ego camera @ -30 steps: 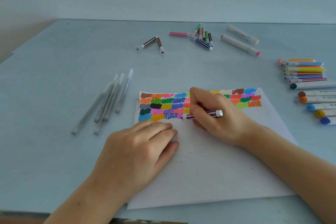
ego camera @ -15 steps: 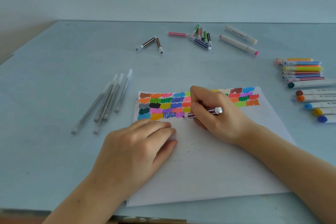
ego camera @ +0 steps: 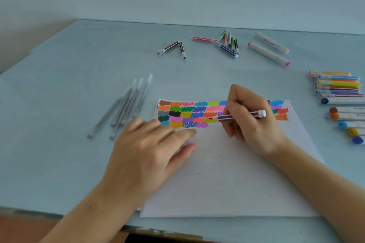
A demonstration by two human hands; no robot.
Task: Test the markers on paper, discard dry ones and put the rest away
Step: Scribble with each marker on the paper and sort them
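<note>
1. A pale blue tabletop [ego camera: 59, 124] carries every item in view; the markers lie loose on its surface, grouped in separate clusters.
2. A white sheet of paper [ego camera: 227, 183] lies near the front edge, its far end filled with rows of coloured test swatches [ego camera: 185, 113].
3. The left hand [ego camera: 150, 152] lies flat on the paper's near-left part, fingers relaxed and fairly straight, its grip holding nothing, fingertips just below the lowest row of swatches.
4. The right hand [ego camera: 250, 122] rests on the sheet, its grip curled round a purple striped marker [ego camera: 239, 116]; the marker's tip meets the paper at the right end of the swatch rows and its white end cap points right.
5. A row of capped markers [ego camera: 339, 92] lies at the right edge, thin striped ones farther back and thick white-barrelled ones with coloured caps nearer, partly cut off by the frame.
6. Four grey pens [ego camera: 126, 106] lie side by side to the left of the paper, touching one another.
7. Two thick white markers [ego camera: 270, 51] lie at the back right, near each other.
8. A cluster of thin striped markers [ego camera: 227, 43] lies at the back centre.
9. Two brown striped markers [ego camera: 174, 48] form a V at the back left of that cluster.
</note>
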